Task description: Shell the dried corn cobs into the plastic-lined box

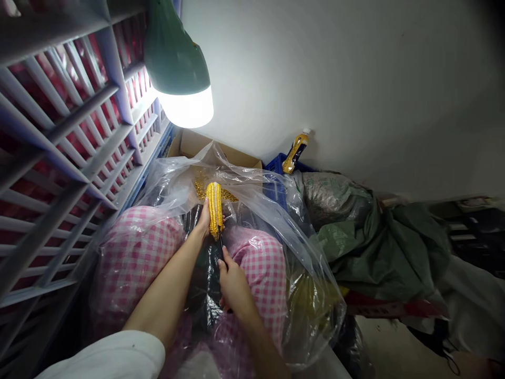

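My left hand (pixel 204 219) is wrapped round an ear of corn (pixel 214 208), held upright with a pale stripe down its yellow rows. Closed on a slim dark tool (pixel 220 241), my right hand (pixel 233 279) is just below it. The tool's upper end meets the lower end of the corn; its exact kind cannot be made out. A clear plastic bag (pixel 272 205) spreads open over my lap and beyond. Loose yellow kernels (pixel 200 190) lie behind the corn. Pink checked trousers (pixel 260 263) cover both knees.
A lit green lamp (pixel 178 63) hangs close at upper left, beside stacked pale crates (pixel 90 131). A cardboard box (pixel 232 152) stands behind the bag. To the right are a blue crate (pixel 276 192), a drink bottle (pixel 295 151) and a dark green cloth (pixel 386 252).
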A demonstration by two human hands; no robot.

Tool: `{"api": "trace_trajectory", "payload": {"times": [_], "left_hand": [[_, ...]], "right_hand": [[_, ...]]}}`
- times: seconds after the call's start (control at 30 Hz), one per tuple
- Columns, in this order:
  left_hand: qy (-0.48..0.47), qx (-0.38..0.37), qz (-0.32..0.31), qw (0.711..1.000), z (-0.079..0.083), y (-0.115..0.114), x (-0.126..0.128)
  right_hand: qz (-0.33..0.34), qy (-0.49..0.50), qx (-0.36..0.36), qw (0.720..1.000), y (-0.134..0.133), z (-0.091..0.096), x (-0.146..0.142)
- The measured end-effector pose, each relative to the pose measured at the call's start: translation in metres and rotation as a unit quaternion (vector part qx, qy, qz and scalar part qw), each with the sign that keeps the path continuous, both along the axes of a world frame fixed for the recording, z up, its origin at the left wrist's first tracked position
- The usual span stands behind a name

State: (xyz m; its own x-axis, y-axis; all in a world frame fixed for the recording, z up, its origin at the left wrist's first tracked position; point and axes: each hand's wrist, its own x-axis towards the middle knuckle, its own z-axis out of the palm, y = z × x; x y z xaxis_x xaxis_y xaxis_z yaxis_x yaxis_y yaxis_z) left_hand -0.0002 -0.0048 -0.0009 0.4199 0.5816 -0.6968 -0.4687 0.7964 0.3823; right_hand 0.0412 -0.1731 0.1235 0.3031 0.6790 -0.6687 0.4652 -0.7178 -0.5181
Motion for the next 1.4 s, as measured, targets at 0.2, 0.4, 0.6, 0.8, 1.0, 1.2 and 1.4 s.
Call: {"api": "trace_trajectory", "payload": {"times": [0.2,0.4,0.6,0.8,1.0,1.2,1.4], "left_hand": [[-0.012,-0.012,0.018,1.000,0.002,0.003,0.000],[-0.049,-0.037,-0.010,0.998,0.006,-0.004,-0.001],[-0.050,-0.046,-0.019,0.997,0.007,-0.001,-0.002],[-0.042,-0.040,-0.015,0.998,0.006,0.000,0.000],[-0.013,-0.045,-0.017,0.999,0.010,-0.001,-0.002],[-0.006,-0.030,-0.003,1.000,0.005,0.002,0.001],[-0.013,-0.021,0.007,1.000,0.001,0.006,0.003]], "right_hand": [[0.033,-0.071,0.042,0.996,0.000,-0.004,-0.010],[-0.142,0.204,0.000,0.969,0.019,-0.005,-0.004],[-0.028,0.041,-0.036,0.998,0.017,0.003,-0.002],[0.135,-0.189,-0.012,0.973,0.018,0.011,-0.004],[0.100,-0.151,0.002,0.984,0.024,-0.002,-0.008],[-0.035,0.134,-0.040,0.990,0.033,-0.004,0.007],[0.162,-0.217,0.063,0.961,0.028,-0.009,0.001]]}}
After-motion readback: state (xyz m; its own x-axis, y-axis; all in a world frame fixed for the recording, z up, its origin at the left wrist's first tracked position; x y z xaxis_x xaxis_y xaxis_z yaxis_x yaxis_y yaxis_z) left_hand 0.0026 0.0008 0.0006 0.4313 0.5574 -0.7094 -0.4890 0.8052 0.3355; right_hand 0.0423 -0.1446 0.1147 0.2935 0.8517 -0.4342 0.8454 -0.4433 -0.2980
